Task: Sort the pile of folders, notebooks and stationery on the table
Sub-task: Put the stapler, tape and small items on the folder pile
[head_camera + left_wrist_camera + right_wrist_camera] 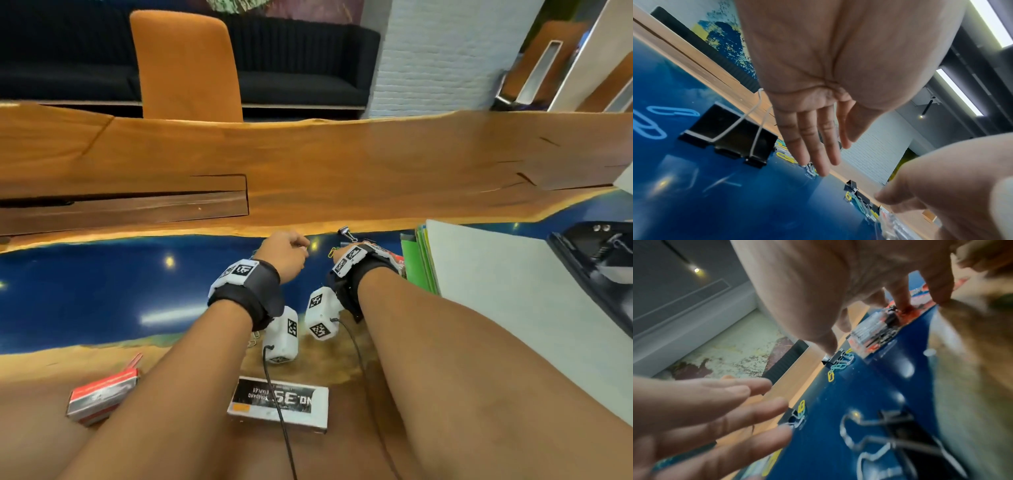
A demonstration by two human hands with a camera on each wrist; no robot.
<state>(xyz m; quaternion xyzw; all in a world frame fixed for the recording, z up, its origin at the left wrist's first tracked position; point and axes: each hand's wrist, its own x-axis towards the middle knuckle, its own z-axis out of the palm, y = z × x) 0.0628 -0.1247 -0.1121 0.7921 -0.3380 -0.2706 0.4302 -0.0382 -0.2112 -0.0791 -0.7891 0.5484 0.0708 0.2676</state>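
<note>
Both hands over the blue strip of the table (102, 301), among scattered clips.

Left hand (818, 100): fingers straight and relaxed, holding nothing, tips just above a cluster of paper clips (810, 170); large black binder clip (729, 133) sits just beside it. Right hand (838, 288): fingers pointing down, tips on a red-backed blister pack (875, 331); grip cannot be told. Small binder clip (346, 232) lies at the blue strip's far edge. Folder stack (421, 260) lies close right. Staple box (279, 404) and red box (102, 394) sit near the front edge. Broad bare wood beyond.

Glossy blue-and-wood table (102, 291), metal binder clip (729, 134)
</note>
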